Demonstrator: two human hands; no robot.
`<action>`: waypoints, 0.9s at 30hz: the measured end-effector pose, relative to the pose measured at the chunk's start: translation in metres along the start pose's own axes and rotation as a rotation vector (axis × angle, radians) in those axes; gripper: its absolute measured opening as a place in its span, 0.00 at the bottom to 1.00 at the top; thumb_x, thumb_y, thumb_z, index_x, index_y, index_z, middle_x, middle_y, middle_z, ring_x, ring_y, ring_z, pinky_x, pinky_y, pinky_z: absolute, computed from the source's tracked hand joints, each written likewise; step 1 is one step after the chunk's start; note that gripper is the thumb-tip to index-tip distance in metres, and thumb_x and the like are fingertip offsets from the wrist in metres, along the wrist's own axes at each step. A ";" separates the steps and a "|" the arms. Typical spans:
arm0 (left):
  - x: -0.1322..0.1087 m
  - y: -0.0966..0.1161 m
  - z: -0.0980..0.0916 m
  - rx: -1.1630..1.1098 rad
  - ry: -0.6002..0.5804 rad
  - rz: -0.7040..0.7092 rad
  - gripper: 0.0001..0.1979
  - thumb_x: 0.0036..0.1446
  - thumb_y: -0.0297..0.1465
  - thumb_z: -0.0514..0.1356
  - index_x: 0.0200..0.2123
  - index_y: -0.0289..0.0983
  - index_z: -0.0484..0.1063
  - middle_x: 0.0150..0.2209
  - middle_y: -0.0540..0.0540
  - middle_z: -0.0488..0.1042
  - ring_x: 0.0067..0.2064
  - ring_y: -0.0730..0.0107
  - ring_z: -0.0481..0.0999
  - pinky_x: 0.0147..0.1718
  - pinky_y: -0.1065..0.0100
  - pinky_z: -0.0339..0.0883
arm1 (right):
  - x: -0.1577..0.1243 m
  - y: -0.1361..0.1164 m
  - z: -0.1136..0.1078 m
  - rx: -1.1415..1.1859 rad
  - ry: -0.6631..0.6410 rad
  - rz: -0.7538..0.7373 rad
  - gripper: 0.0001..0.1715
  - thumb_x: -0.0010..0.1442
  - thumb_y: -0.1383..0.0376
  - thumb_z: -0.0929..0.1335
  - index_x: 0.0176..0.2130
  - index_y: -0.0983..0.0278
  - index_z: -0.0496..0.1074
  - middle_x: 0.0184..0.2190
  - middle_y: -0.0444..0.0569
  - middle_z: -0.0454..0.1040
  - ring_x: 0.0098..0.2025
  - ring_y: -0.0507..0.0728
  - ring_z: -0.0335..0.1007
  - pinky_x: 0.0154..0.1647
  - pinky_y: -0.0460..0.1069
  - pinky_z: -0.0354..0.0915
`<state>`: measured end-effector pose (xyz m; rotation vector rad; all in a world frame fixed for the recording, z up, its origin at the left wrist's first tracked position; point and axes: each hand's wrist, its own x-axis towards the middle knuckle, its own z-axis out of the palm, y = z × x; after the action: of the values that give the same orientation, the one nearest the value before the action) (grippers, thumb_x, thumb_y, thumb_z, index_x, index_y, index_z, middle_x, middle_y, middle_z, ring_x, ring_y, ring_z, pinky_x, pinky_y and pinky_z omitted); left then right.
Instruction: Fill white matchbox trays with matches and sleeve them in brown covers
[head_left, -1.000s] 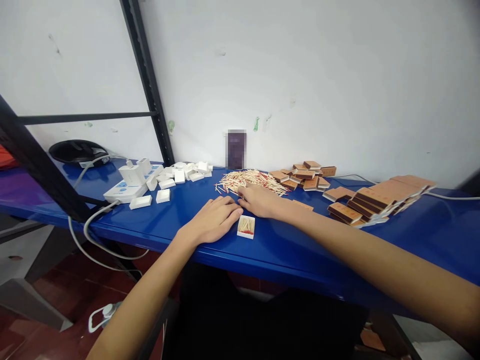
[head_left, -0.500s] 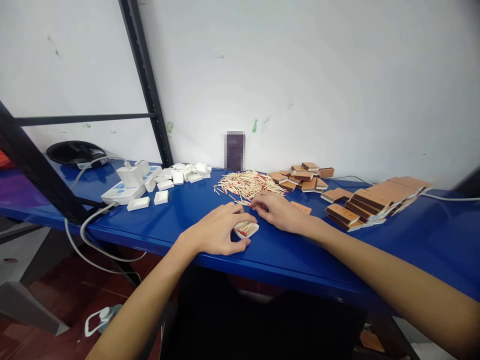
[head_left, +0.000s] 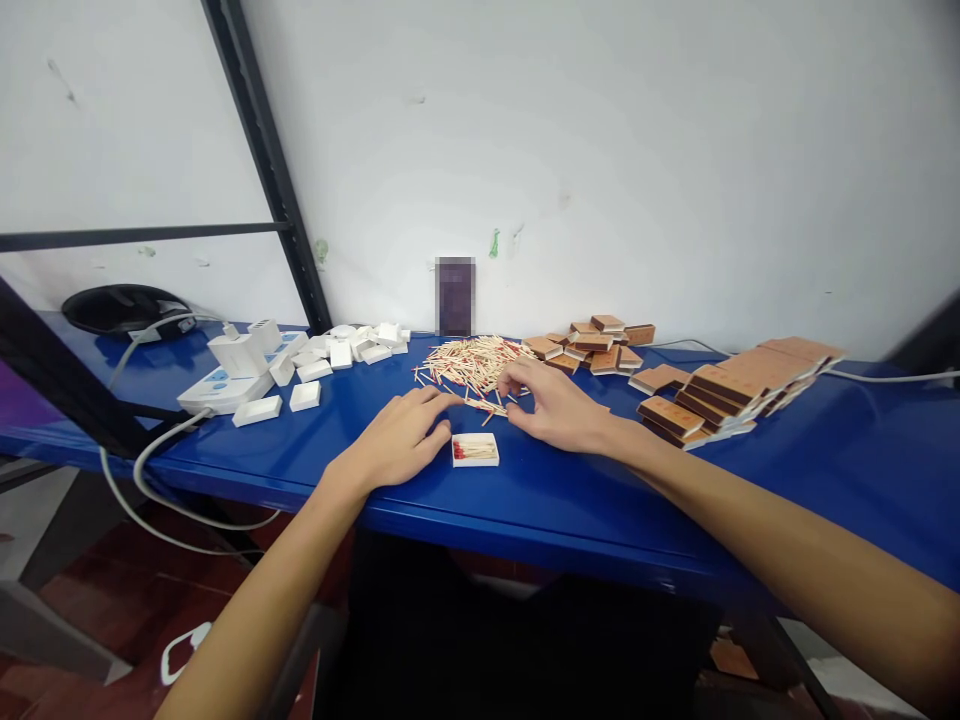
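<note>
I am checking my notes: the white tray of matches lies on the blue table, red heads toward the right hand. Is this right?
Not the right hand: the head view shows the red heads toward the left hand. The rest stands.

**Power strip (head_left: pixel 202 390) on our left**

We see white plugs (head_left: pixel 238 356) standing on it, and a pale cable (head_left: pixel 180 425) drooping past the edge of the blue table (head_left: pixel 847 470). Nearby rises a black metal frame (head_left: pixel 264 150); behind lies a rounded black object (head_left: pixel 120 310). Against our white wall (head_left: pixel 637 150) stands a dark rectangle (head_left: pixel 455 297), too blurred to identify.
</note>
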<state>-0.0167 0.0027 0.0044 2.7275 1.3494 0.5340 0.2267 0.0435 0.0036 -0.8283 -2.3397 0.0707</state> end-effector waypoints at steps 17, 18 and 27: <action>0.000 -0.003 0.005 0.096 -0.050 0.027 0.20 0.69 0.32 0.43 0.57 0.41 0.69 0.49 0.42 0.68 0.50 0.58 0.68 0.51 0.55 0.63 | -0.004 0.010 0.011 -0.139 -0.197 0.139 0.09 0.65 0.63 0.64 0.42 0.62 0.74 0.43 0.53 0.69 0.42 0.59 0.69 0.42 0.52 0.62; 0.000 -0.003 0.005 0.096 -0.049 0.029 0.20 0.69 0.32 0.44 0.57 0.41 0.69 0.49 0.42 0.68 0.50 0.58 0.68 0.51 0.55 0.63 | -0.003 0.010 0.012 -0.132 -0.195 0.134 0.09 0.65 0.63 0.64 0.40 0.62 0.74 0.41 0.52 0.69 0.42 0.59 0.68 0.42 0.52 0.62; 0.000 -0.003 0.005 0.078 -0.055 0.028 0.20 0.69 0.32 0.45 0.58 0.40 0.68 0.49 0.42 0.68 0.50 0.58 0.68 0.51 0.54 0.62 | -0.002 0.016 0.017 -0.060 -0.168 0.111 0.03 0.62 0.68 0.64 0.36 0.63 0.67 0.36 0.49 0.70 0.38 0.57 0.66 0.40 0.51 0.61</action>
<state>-0.0168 0.0050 -0.0009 2.8047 1.3491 0.4127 0.2272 0.0576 -0.0149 -1.0165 -2.4607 0.1219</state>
